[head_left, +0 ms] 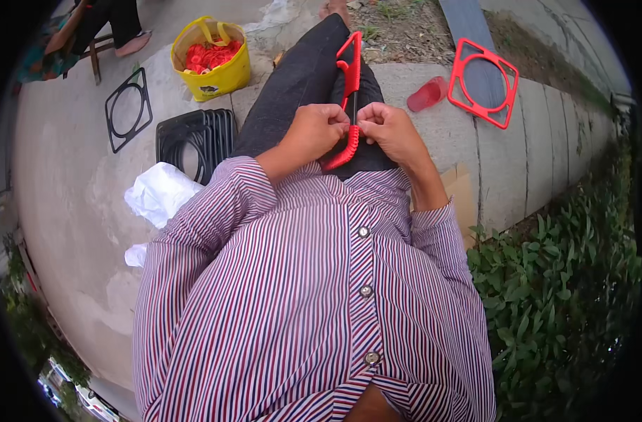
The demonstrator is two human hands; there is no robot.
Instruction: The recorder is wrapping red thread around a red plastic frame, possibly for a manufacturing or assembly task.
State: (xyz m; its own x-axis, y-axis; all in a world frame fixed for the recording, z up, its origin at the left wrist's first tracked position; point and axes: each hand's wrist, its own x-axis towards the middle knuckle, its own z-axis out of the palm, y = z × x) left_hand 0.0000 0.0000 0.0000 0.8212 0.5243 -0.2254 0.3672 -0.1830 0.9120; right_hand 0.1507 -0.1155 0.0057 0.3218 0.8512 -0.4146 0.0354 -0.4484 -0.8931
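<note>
Item: red plastic frame, held edge-on over the lap, resting along the dark trouser leg.

Edges and room: the person sits on a concrete ledge whose edge drops to green plants on the person's right. A piece of brown cardboard lies on the ledge just beside the right forearm. Open concrete ground spreads to the left.

Nearby stock: a flat red frame with a round opening and a small red plastic piece lie on the ledge, well apart from the hands. To the left, a stack of black frames, one single black frame, a yellow bag of red parts and white plastic sheeting.

Hidden or unclear: the held frame's full outline cannot be made out, since only its edge shows; the lower end runs between the hands. The striped shirt covers the lower lap. Another person's legs are cut off at the top left.

Orientation: long axis runs away from the body, far end pointing toward the knee, near end curving slightly to the person's left.

Hands: left hand and right hand both have fingers closed narrowly, pinching the frame's near part from either side.
</note>
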